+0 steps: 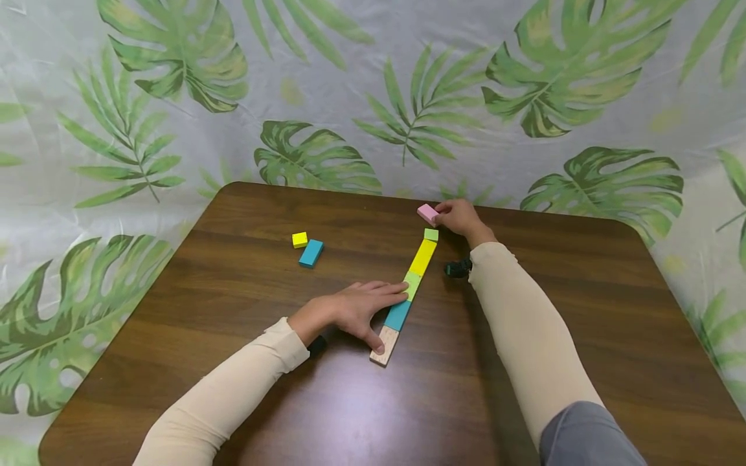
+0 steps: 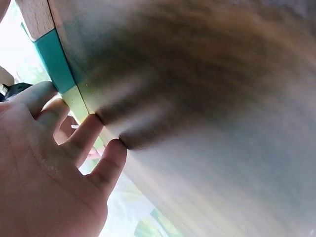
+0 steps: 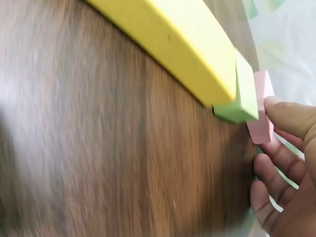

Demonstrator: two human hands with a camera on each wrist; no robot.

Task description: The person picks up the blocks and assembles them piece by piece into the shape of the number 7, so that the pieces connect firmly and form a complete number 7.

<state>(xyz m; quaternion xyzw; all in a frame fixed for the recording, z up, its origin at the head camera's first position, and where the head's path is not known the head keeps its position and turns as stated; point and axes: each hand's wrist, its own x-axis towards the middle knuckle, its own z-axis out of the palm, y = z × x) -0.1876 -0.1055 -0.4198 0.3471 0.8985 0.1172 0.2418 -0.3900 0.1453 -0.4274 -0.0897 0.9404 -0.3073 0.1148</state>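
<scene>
A row of blocks runs away across the table: a plain wooden block, a blue block, a green block, a yellow block and a small green block at the far end. My left hand spreads along the row, thumb on the wooden block and fingertips at the longer green one. Just beyond the small green block, my right hand pinches a pink block between thumb and fingers. In the right wrist view the thumb presses one face of the pink block.
Left of the row lie a small yellow block and another blue block, close together. The brown wooden table ends shortly behind the pink block, where a leaf-patterned sheet hangs.
</scene>
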